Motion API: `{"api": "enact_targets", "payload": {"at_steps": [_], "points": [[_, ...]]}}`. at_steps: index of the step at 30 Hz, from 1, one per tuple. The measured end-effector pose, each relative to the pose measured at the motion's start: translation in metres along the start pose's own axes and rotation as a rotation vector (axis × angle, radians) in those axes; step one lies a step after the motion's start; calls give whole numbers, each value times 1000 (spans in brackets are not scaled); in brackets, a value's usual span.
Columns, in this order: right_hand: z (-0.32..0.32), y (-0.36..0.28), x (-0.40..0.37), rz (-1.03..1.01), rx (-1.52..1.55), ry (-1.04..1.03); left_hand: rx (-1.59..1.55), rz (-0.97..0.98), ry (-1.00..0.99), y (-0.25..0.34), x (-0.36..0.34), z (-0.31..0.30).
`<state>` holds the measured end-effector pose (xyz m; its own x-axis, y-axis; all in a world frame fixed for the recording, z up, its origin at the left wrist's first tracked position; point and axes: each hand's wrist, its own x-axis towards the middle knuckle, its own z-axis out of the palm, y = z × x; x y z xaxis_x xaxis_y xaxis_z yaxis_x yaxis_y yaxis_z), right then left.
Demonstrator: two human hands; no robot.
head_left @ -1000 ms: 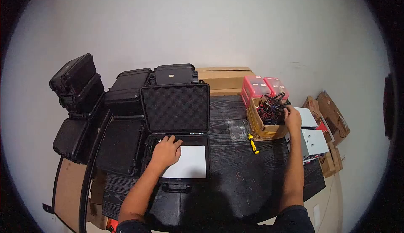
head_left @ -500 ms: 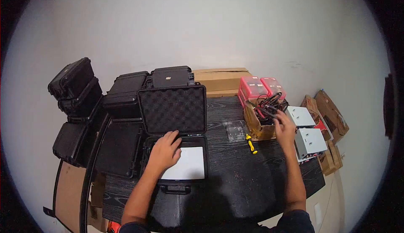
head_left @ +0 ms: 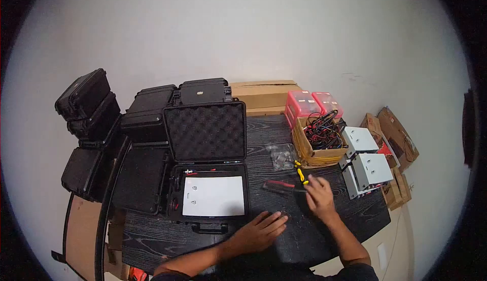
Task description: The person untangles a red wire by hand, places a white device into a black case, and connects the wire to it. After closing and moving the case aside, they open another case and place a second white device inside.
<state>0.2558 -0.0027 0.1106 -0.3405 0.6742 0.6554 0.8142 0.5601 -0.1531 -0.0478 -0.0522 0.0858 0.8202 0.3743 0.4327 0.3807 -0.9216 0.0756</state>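
My right hand is over the table, closed on a slender red-and-black thing, blurred by motion, that sticks out to the left. My left hand is low over the tabletop with fingers stretched and nothing in them. Just beyond the right fingertips lies a yellow-and-black screwdriver. An open black hard case stands to the left, with egg-crate foam in its lid. Inside it sits a white box with small fittings, with leads along the top.
A cardboard box of tangled cables stands back right, before pink-edged clear bins. White boxes are stacked at the right edge. More black cases are piled left. A small clear bag lies mid-table.
My right hand has left the cable box and come down toward the middle with the slender thing. My left hand has moved off the white box to the right, onto the table side.
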Motion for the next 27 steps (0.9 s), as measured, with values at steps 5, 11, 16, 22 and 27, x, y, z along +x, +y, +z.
{"api": "enact_targets", "payload": {"at_steps": [5,11,16,22,27], "points": [[14,-13,-37,-35,48,-99,-77,-107,-150,1,-2,36],[20,-10,-68,37,136,-200,-274,-283,-16,-13,-16,78],[23,-6,-79,146,248,-292,-205,-320,17,-22,-24,113],[17,-19,-61,186,254,-460,-242,-173,52,-39,-35,137],[19,-34,-51,164,242,-545,-152,-178,-94,-28,-32,103]]}}
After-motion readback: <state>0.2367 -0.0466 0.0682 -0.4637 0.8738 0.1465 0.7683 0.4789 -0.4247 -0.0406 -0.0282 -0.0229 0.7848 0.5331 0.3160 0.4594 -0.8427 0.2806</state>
